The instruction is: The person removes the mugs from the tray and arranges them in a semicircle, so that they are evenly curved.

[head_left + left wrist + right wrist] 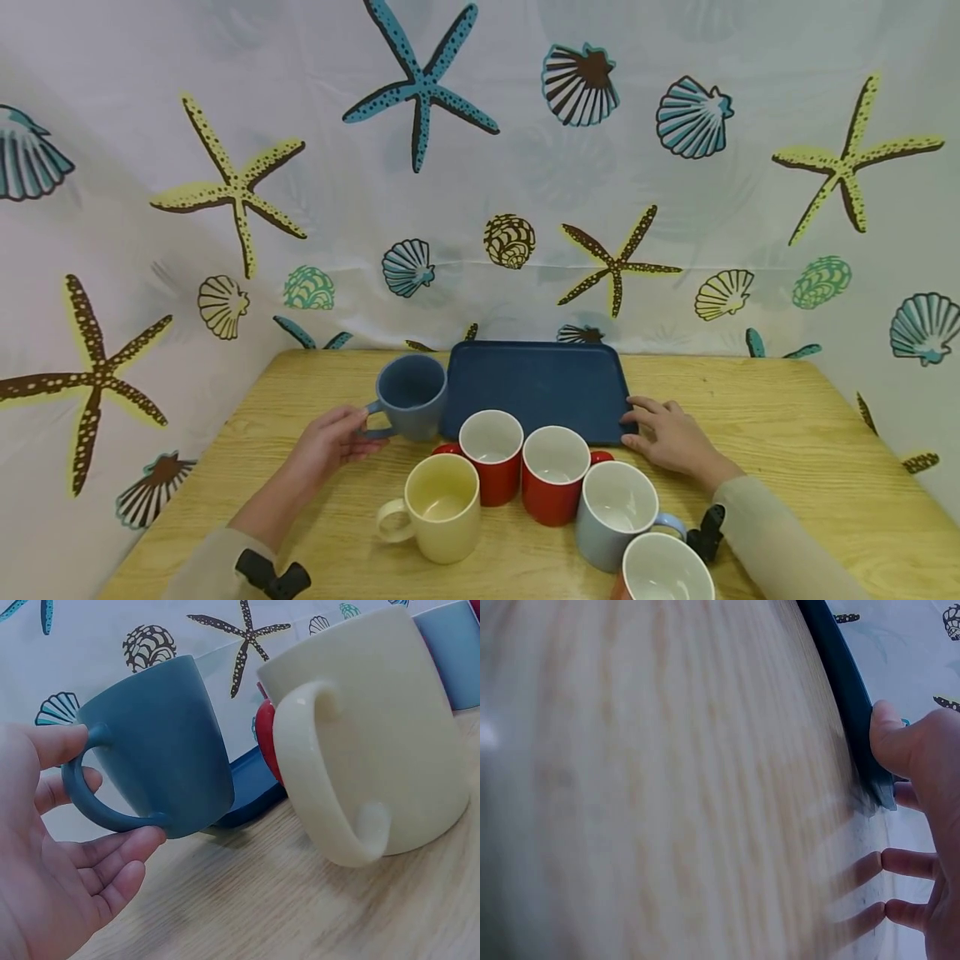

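My left hand [335, 439] holds a dark blue mug [418, 419] by its handle, thumb and forefinger on the upper part of the loop, other fingers beneath. The mug's mouth faces up, and it overlaps the left edge of a navy rectangular tray [536, 385]. In the left wrist view the blue mug [161, 750] leans a little. At the tray's front right corner, my right hand [670, 435] grips the rim between thumb and forefinger. The right wrist view shows the thumb on the tray's edge [847, 705], with the other fingertips down at the tabletop.
Before the tray stand two red mugs [501, 482] with white insides, a cream mug [442, 517], a light blue mug [611, 521] and an orange-red mug [667, 571] at the bottom edge. The wooden table [757, 417] meets a patterned cloth [480, 192] behind.
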### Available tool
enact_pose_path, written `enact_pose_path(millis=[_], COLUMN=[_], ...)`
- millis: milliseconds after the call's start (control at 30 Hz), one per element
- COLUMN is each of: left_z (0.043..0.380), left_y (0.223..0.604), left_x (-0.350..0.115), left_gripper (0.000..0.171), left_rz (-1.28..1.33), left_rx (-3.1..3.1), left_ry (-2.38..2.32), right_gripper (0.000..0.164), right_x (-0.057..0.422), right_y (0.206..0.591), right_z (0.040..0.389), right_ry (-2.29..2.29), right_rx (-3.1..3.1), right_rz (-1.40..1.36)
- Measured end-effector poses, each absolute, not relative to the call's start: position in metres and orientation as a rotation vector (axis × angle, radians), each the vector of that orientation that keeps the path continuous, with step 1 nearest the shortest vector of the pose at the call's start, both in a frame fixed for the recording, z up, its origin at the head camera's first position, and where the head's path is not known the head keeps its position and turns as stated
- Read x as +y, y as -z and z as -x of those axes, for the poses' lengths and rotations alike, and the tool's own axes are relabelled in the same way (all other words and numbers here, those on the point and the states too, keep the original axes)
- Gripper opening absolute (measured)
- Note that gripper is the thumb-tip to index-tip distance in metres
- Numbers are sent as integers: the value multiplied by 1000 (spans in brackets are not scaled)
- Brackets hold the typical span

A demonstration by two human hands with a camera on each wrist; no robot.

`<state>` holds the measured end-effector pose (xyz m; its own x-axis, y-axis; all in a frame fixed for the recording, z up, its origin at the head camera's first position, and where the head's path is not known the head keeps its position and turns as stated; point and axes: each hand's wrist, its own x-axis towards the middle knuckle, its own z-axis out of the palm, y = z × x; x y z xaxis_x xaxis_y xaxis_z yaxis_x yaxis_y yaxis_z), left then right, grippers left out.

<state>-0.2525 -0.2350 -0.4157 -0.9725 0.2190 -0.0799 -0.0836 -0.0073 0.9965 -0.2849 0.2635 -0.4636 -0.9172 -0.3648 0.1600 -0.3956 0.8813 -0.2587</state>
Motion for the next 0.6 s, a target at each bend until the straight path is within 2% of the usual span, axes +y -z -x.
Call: enact_pose_path(millis=[600], left_z=[221], left_y=[419], left_x=[-256], left_gripper=[19], left_rz=[-96], left_rx=[2041], left_ry=[-2097], right_gripper=[34], right_x=[263], right_y=[463], right_z=[283], right_ry=[-448], right_rx=[-2953], right_rz=[-590])
